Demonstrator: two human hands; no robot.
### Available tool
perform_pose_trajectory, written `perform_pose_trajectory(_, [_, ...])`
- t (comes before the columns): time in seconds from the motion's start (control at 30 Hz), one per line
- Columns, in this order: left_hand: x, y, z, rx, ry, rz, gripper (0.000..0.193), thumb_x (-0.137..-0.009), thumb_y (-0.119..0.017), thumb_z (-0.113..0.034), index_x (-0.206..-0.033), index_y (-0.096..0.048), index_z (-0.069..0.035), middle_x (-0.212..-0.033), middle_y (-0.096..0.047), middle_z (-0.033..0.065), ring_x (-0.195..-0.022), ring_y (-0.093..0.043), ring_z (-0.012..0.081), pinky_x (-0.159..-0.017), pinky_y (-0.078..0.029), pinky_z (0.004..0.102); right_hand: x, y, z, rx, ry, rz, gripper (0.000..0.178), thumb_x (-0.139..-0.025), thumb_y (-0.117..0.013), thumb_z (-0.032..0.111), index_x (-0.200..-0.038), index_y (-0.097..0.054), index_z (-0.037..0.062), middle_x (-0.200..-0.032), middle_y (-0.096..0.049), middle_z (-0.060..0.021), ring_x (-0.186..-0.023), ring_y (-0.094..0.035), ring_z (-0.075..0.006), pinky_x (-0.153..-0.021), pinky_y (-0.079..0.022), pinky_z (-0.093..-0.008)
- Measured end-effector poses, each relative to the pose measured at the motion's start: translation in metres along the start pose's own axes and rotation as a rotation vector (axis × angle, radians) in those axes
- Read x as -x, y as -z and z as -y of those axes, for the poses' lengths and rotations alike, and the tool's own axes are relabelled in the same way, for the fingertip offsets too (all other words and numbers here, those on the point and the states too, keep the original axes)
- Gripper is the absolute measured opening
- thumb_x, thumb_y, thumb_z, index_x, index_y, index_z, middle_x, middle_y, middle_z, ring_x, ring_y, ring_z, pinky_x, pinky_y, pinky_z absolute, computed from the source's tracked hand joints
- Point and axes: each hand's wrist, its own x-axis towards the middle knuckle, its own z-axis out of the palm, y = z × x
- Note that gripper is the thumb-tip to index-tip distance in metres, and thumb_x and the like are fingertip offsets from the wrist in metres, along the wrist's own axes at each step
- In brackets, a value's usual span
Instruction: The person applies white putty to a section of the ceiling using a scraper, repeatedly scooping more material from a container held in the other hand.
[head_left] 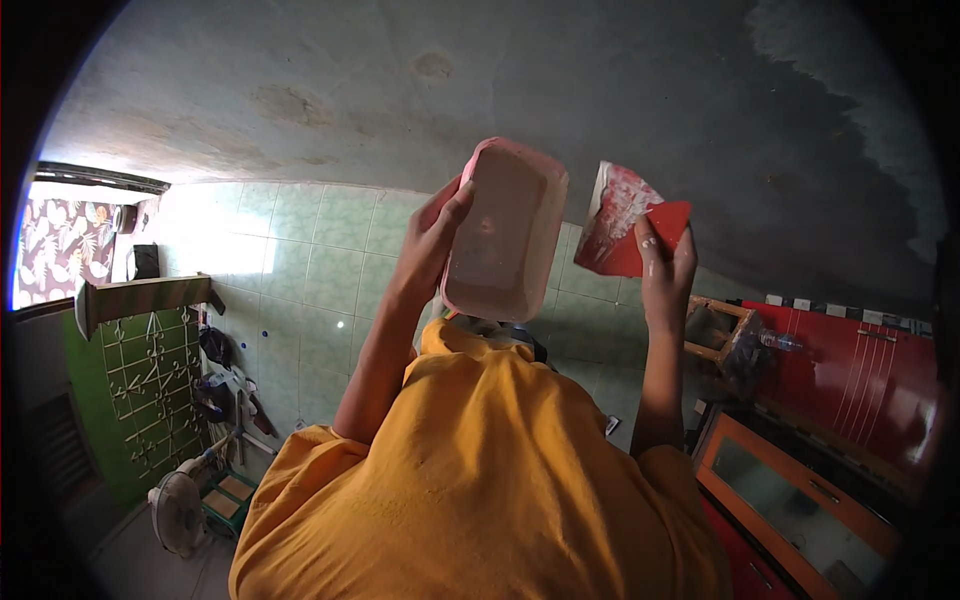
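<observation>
My left hand [440,232] grips a pink rectangular tub [512,149] by its left side, thumb over the rim. The inside of the tub looks pale and greyish; whether a layer of paste lies in it I cannot tell. To the right, apart from the tub, a red flat spreader [612,228] is pinched in my right hand [666,268]. White paste smears its face and left edge. White specks also dot the fingers of that hand. Both things are held up in front of a grey, patchy wall [600,75].
Green tiles [330,240] run below the grey surface. On the left are a patterned curtain [62,245], a metal grille [150,385] and a white fan [178,512]. Toward the right stand a wooden frame [742,330], a clear bottle [780,341] and a red cabinet [840,375].
</observation>
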Motion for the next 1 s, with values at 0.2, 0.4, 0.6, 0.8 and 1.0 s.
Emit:
perform_pose_trajectory(0.2, [-0.003, -0.012, -0.004, -0.021, 0.019, 0.031, 0.07, -0.106, -0.063, -0.047, -0.152, -0.053, 0.004, -0.136, -0.066, 0.0134, -0.123, -0.061, 0.0181, -0.105, -0.049, 0.0327, 0.012, -0.006, 0.011, 0.651, 0.965, 0.282, 0.048, -0.077, -0.078, 0.016, -0.125, -0.077, 0.0108, -0.125, -0.075, -0.0039, -0.116, -0.066, -0.0308, -0.103, -0.054, -0.0448])
perform_pose_trajectory(0.4, [-0.002, -0.013, -0.01, -0.053, 0.025, -0.001, 0.07, -0.105, -0.064, -0.049, -0.15, -0.055, 0.005, -0.135, -0.067, 0.0149, -0.123, -0.062, 0.0193, -0.105, -0.05, 0.0328, 0.022, 0.02, -0.053, 0.786, 1.015, 0.344, 0.05, -0.076, -0.079, 0.019, -0.125, -0.078, 0.0125, -0.132, -0.074, -0.0057, -0.129, -0.064, -0.0302, -0.11, -0.05, -0.0505])
perform_pose_trajectory(0.6, [-0.003, -0.001, -0.016, 0.069, 0.108, -0.113, 0.069, -0.105, -0.063, -0.049, -0.147, -0.057, 0.005, -0.125, -0.07, 0.0108, -0.113, -0.065, 0.0156, -0.097, -0.053, 0.0312, 0.019, 0.064, -0.087, 0.75, 0.804, 0.328, 0.024, -0.099, -0.07, 0.011, -0.122, -0.076, 0.0032, -0.122, -0.076, -0.0118, -0.116, -0.072, -0.0303, -0.106, -0.053, -0.0445])
perform_pose_trajectory(0.8, [-0.005, -0.011, -0.027, -0.23, -0.059, -0.004, 0.077, -0.101, -0.067, -0.053, -0.15, -0.055, 0.005, -0.131, -0.069, 0.0137, -0.12, -0.065, 0.0196, -0.103, -0.051, 0.0346, -0.017, 0.036, 0.002, 0.316, 0.329, 0.125, 0.02, -0.1, -0.07, 0.006, -0.118, -0.065, -0.0011, -0.106, -0.077, -0.015, -0.096, -0.073, -0.0158, -0.084, -0.056, -0.0304])
perform_pose_trajectory(1.0, [-0.014, -0.012, -0.039, -0.581, -0.05, 0.004, 0.102, -0.084, -0.077, -0.067, -0.151, -0.054, 0.006, -0.132, -0.07, 0.0254, -0.122, -0.069, 0.0306, -0.105, -0.052, 0.0407, -0.041, 0.025, 0.029, 0.483, 0.227, 0.398, 0.024, -0.096, -0.072, 0.005, -0.117, -0.062, -0.0042, -0.101, -0.078, -0.0178, -0.094, -0.077, -0.0225, -0.082, -0.058, -0.036])
